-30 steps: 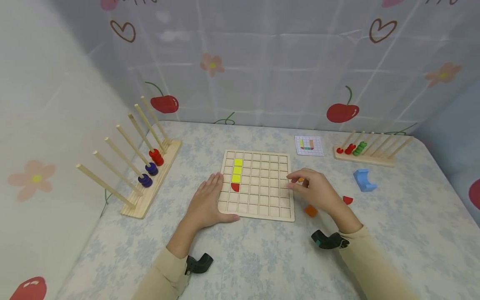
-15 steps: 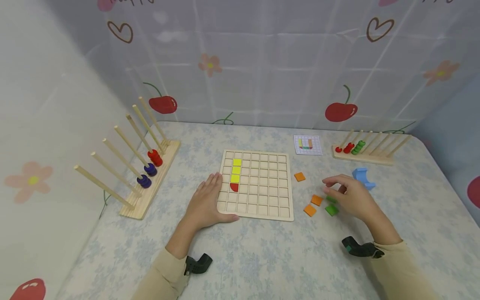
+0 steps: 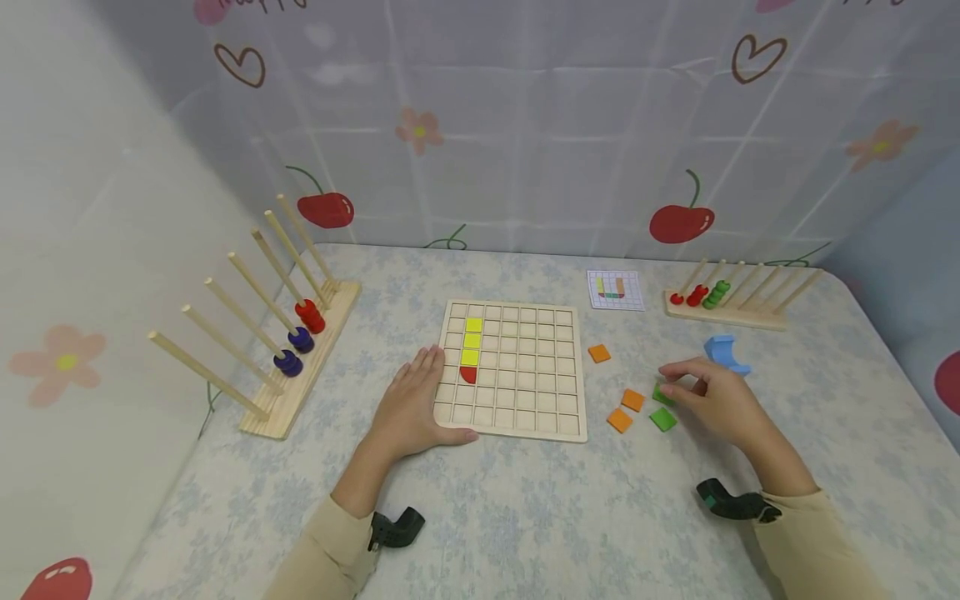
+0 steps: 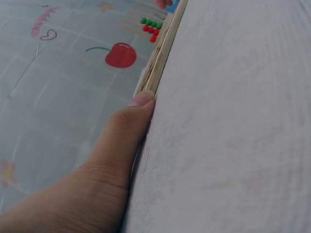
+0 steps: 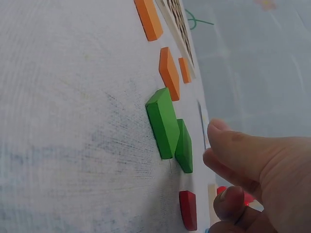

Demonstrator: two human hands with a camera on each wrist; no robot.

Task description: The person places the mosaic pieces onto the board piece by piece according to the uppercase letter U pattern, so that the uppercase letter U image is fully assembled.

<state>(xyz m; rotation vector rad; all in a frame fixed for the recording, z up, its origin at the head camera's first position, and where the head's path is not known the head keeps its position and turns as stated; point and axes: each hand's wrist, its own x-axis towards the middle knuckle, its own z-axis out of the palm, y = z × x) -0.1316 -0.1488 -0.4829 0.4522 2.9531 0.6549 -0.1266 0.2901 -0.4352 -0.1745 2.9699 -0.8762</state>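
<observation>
My left hand (image 3: 414,406) rests with straight fingers along the left edge of a wooden grid board (image 3: 532,429), thumb along its near edge. In the left wrist view the thumb (image 4: 119,133) touches the board's side. Three yellow square tiles (image 3: 472,341) and a red quarter-round tile (image 3: 468,375) sit in one column. My right hand (image 3: 716,400) hovers over two green square tiles, thumb and forefinger slightly apart around nothing. In the right wrist view the nearer green tile (image 5: 163,124) and the farther one (image 5: 184,147) lie below the fingertips; a red tile (image 5: 188,210) lies beside them.
Three orange tiles (image 3: 619,420) lie right of the board. A pattern card (image 3: 630,292) lies behind. A blue arch-shaped block (image 3: 723,354) is past my right hand. Peg racks with beads stand at left (image 3: 300,392) and back right (image 3: 735,315). A patterned curtain (image 3: 525,125) hangs behind.
My right hand has moved right from the board's right edge to the green tiles, uncovering the orange ones and covering the loose red tile in the head view. My left hand stays put.
</observation>
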